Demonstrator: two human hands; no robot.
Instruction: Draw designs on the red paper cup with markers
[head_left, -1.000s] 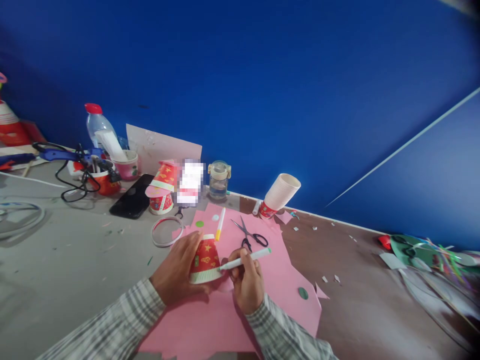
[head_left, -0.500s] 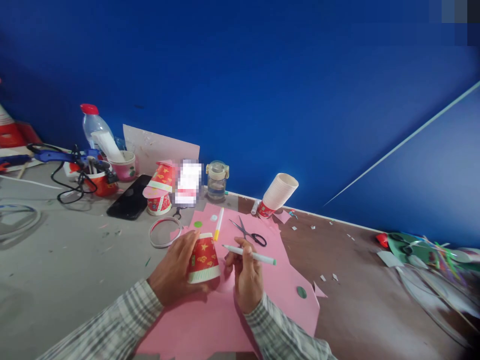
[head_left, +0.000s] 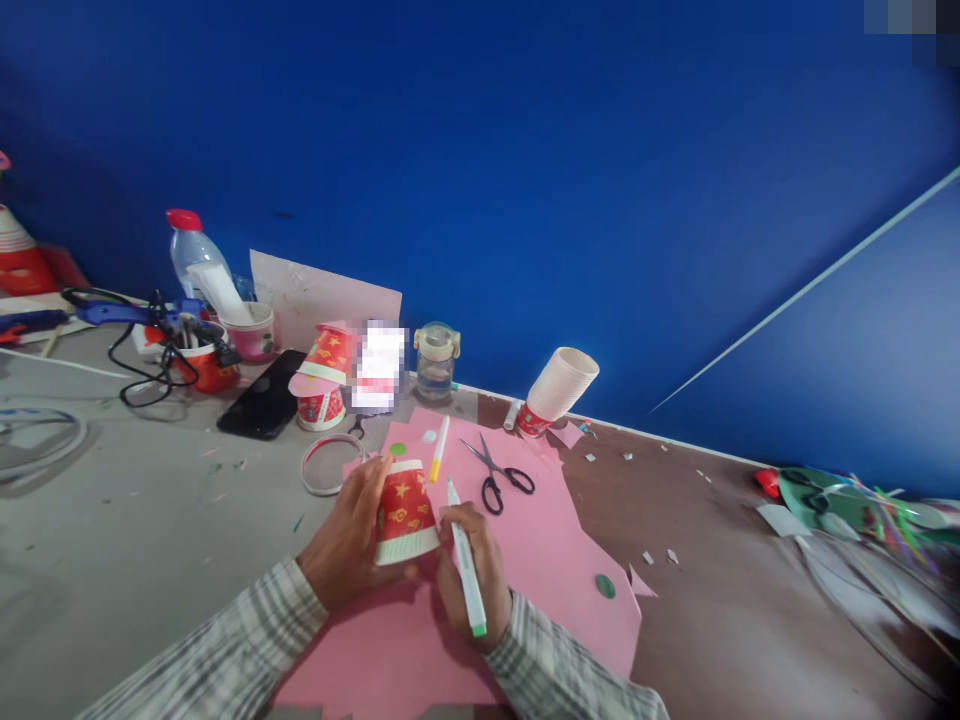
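My left hand (head_left: 352, 540) is wrapped around a red paper cup (head_left: 407, 508) with gold patterns. The cup stands with its wide, white band toward me, and green strokes show on that band. In my right hand (head_left: 476, 565) is a white marker (head_left: 466, 560) with a green end, its tip pointing up and away from me, to the right of the cup and apart from it. Both hands are over a pink paper sheet (head_left: 540, 570). Black-handled scissors (head_left: 491, 468) lie spread on the sheet beyond my right hand, beside a white-and-yellow marker (head_left: 439, 448).
A leaning stack of paper cups (head_left: 562, 385) and a lidded jar (head_left: 436, 358) stand by the blue wall. To the left are a roll of tape (head_left: 335, 464), joined red cups (head_left: 324, 375), a black phone (head_left: 262, 395) and a glue gun (head_left: 139, 312). Craft scraps (head_left: 847, 500) lie far right.
My right hand has turned the marker from nearly level to steep, its tip now pointing away, and shifted left toward the cup. The scissors' second handle has come into view.
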